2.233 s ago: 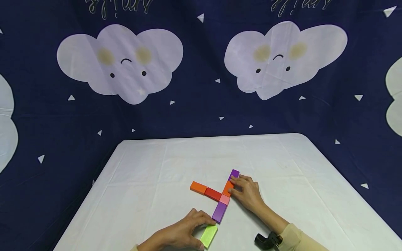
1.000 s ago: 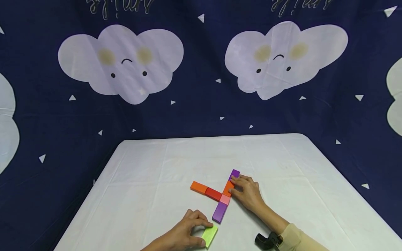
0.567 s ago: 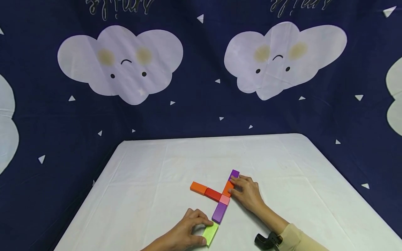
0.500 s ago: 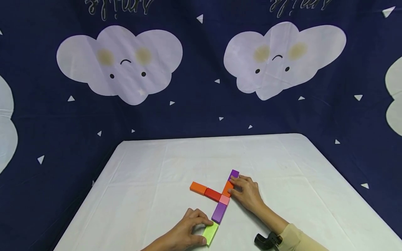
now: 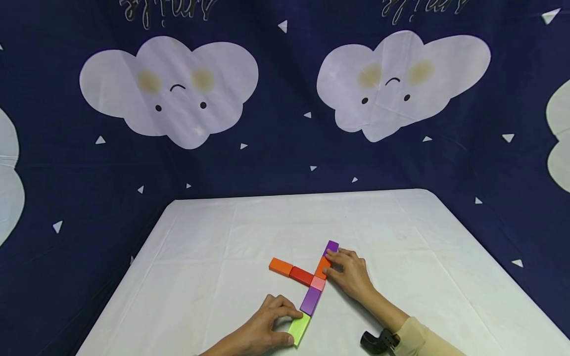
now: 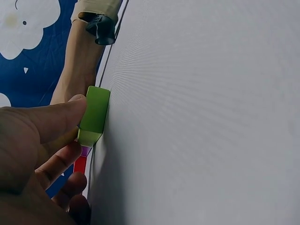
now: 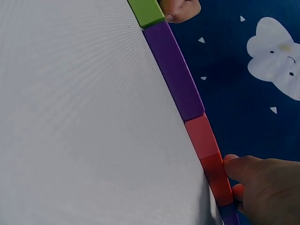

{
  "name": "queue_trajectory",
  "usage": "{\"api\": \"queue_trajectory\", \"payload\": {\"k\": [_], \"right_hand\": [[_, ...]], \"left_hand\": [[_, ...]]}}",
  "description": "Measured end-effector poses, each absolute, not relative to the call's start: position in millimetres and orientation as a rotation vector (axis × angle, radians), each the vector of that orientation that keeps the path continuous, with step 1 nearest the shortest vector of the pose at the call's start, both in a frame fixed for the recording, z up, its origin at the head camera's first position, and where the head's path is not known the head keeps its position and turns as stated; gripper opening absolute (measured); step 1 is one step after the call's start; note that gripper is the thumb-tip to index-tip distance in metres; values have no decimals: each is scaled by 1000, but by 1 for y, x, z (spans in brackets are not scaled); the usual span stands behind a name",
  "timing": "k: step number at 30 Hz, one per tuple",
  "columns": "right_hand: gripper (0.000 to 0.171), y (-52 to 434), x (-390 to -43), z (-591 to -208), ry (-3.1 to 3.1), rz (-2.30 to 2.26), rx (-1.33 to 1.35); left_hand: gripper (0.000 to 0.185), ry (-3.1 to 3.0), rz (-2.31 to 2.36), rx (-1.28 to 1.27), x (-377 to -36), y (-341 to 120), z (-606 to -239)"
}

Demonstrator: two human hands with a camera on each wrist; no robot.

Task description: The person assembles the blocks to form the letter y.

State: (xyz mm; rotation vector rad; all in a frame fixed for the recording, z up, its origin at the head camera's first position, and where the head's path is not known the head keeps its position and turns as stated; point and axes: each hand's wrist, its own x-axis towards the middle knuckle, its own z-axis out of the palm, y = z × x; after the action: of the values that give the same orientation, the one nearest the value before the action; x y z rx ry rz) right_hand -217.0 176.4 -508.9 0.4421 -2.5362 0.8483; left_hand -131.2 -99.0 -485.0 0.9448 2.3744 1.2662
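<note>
Flat coloured blocks lie in a cross on the white table. One line runs purple, orange, pink, purple; an arm of red and orange runs off to the left. My left hand pinches a green block whose far end meets the near purple block. My right hand rests its fingertips against the orange block and far purple block.
A dark blue backdrop with white clouds hangs behind and around the table. The table's far edge and right edge are in view. A black wrist mount sits on my right forearm.
My left hand has slid the green block up and to the right until it meets the end of the near purple block. The right hand has stayed put.
</note>
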Motion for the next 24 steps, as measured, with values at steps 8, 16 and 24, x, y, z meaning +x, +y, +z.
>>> {"api": "queue_trajectory", "payload": {"k": [8, 16, 24], "right_hand": [[42, 176, -217, -510, -2529, 843, 443], [42, 176, -217, -510, -2524, 850, 440], [42, 175, -218, -511, -2500, 836, 446]], "left_hand": [[41, 2383, 1256, 948, -132, -99, -486], [42, 2393, 1300, 933, -135, -100, -483], [44, 2577, 1439, 801, -158, -107, -476]]}}
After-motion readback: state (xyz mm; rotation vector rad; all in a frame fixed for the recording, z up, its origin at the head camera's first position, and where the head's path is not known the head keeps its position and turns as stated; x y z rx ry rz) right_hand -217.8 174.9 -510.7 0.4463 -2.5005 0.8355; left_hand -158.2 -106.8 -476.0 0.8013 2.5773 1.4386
